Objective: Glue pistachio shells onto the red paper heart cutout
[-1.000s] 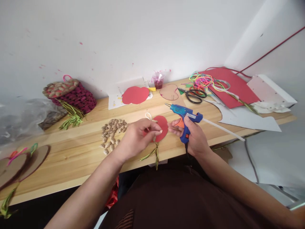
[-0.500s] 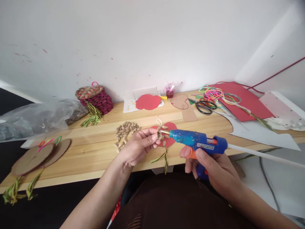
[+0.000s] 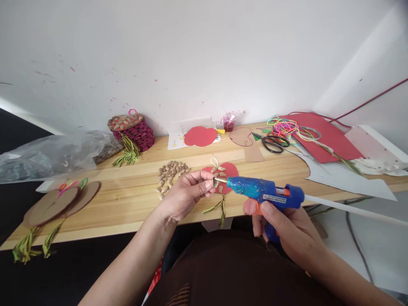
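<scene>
**Hot nozzle close to fingertips: burn and drip risks**

Left hand: thumb and fingers pinched together on a small tan shell, held just above the near edge of the table. The shell is tiny in this view; I cannot tell which face is turned to the nozzle.

Right hand: wrapped around the grip of the blue glue gun, one finger on the orange trigger. The metal tip meets the shell, right beside the left thumb and forefinger.

Just beyond: the red paper apple lies flat on the table, a few shells already on it, a white loop at its top and green-yellow threads trailing off its near end. The loose pile of shells sits to its left.

Risks, as judged:
- Tip or fresh glue touching the pinching fingers, because the shell leaves almost no margin. Burn likely.
- Too long a squeeze would overfill so small a piece; glue could run onto skin or string down onto the paper apple and the table.
- The pinch is light; a push from the nozzle could flick the shell out, gluey side down.
- The long glue stick juts out behind the gun and could snag on the paper sheets to the right.
</scene>
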The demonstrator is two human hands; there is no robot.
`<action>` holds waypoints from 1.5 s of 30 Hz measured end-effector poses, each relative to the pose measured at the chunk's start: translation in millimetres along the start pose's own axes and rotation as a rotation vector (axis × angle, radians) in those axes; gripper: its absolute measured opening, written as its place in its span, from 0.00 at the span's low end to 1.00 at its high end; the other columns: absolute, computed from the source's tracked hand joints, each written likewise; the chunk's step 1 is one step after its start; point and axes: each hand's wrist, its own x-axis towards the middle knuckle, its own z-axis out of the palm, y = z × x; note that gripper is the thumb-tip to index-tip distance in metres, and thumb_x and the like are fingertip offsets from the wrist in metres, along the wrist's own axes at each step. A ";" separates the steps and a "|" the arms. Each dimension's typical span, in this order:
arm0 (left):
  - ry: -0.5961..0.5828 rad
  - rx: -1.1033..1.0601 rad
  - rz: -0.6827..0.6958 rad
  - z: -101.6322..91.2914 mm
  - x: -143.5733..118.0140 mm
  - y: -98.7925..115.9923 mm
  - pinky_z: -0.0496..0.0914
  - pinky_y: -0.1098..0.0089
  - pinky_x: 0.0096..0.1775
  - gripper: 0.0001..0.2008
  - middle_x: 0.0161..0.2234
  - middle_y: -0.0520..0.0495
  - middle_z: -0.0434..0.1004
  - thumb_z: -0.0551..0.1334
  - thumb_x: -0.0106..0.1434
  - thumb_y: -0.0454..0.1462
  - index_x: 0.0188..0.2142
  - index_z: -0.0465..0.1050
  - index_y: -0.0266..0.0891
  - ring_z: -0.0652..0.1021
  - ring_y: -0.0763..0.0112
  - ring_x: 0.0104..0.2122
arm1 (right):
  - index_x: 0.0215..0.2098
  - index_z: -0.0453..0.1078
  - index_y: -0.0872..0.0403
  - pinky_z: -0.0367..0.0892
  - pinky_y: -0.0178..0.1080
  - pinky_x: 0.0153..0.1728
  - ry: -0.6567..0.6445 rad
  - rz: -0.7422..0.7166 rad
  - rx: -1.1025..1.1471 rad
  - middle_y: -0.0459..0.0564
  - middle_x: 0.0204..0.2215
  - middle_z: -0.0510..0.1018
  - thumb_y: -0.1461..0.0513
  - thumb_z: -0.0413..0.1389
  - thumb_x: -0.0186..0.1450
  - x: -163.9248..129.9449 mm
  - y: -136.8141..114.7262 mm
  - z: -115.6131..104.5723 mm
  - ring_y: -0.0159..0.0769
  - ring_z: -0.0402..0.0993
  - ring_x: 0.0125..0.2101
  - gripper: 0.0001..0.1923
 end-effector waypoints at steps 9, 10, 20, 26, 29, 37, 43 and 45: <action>-0.001 0.005 0.018 0.3 0.5 -0.6 0.68 0.76 0.33 0.12 0.27 0.49 0.79 0.78 0.51 0.38 0.33 0.81 0.34 0.75 0.77 0.28 | 0.30 0.71 0.52 0.62 0.35 0.22 -0.009 -0.097 -0.080 0.45 0.20 0.73 0.49 0.50 0.73 -0.5 -3.2 -1.0 0.31 0.67 0.21 0.20; -0.004 0.007 0.023 0.1 0.7 -0.8 0.68 0.76 0.33 0.12 0.27 0.49 0.79 0.78 0.51 0.38 0.33 0.81 0.34 0.75 0.77 0.28 | 0.31 0.71 0.52 0.62 0.36 0.22 -0.007 -0.101 -0.086 0.45 0.20 0.73 0.49 0.50 0.73 -0.2 -2.9 -1.1 0.31 0.68 0.21 0.20; -0.008 0.003 0.020 1.0 1.6 0.0 0.68 0.77 0.33 0.12 0.27 0.50 0.79 0.78 0.50 0.38 0.32 0.82 0.35 0.75 0.78 0.28 | 0.31 0.70 0.52 0.63 0.37 0.24 -0.002 -0.102 -0.140 0.47 0.23 0.75 0.49 0.50 0.73 0.7 -0.6 -2.4 0.32 0.69 0.22 0.20; 0.014 0.014 0.014 -0.9 1.6 -1.7 0.68 0.76 0.33 0.13 0.27 0.49 0.79 0.79 0.50 0.38 0.32 0.82 0.35 0.75 0.77 0.28 | 0.31 0.70 0.52 0.63 0.37 0.24 -0.008 -0.112 -0.146 0.46 0.21 0.74 0.50 0.50 0.73 3.1 -0.1 -2.6 0.32 0.68 0.21 0.19; 0.014 0.023 0.012 -1.9 1.6 -2.4 0.68 0.76 0.33 0.13 0.27 0.49 0.79 0.78 0.50 0.38 0.32 0.81 0.35 0.75 0.77 0.28 | 0.28 0.69 0.52 0.64 0.38 0.27 -0.008 -0.126 -0.173 0.47 0.21 0.73 0.50 0.50 0.73 4.1 -0.6 -3.0 0.34 0.69 0.24 0.21; -0.004 0.058 0.022 -2.5 2.2 -2.3 0.67 0.76 0.33 0.12 0.27 0.49 0.78 0.78 0.52 0.39 0.33 0.82 0.35 0.73 0.78 0.27 | 0.32 0.70 0.51 0.63 0.40 0.28 0.003 -0.123 -0.135 0.47 0.21 0.74 0.50 0.49 0.74 2.0 5.7 -3.0 0.38 0.71 0.28 0.18; 0.001 0.062 0.031 -2.9 2.1 -3.1 0.67 0.75 0.33 0.12 0.27 0.49 0.78 0.77 0.52 0.39 0.33 0.81 0.35 0.73 0.77 0.27 | 0.33 0.70 0.51 0.63 0.39 0.27 0.001 -0.113 -0.114 0.46 0.20 0.73 0.50 0.50 0.73 2.9 7.3 -3.6 0.36 0.69 0.25 0.18; 0.000 0.062 0.029 -3.2 2.2 -3.3 0.67 0.75 0.33 0.12 0.27 0.49 0.77 0.77 0.52 0.39 0.33 0.81 0.35 0.73 0.77 0.27 | 0.33 0.71 0.51 0.63 0.39 0.27 0.001 -0.114 -0.120 0.46 0.21 0.74 0.50 0.50 0.73 3.4 7.4 -3.8 0.36 0.69 0.25 0.18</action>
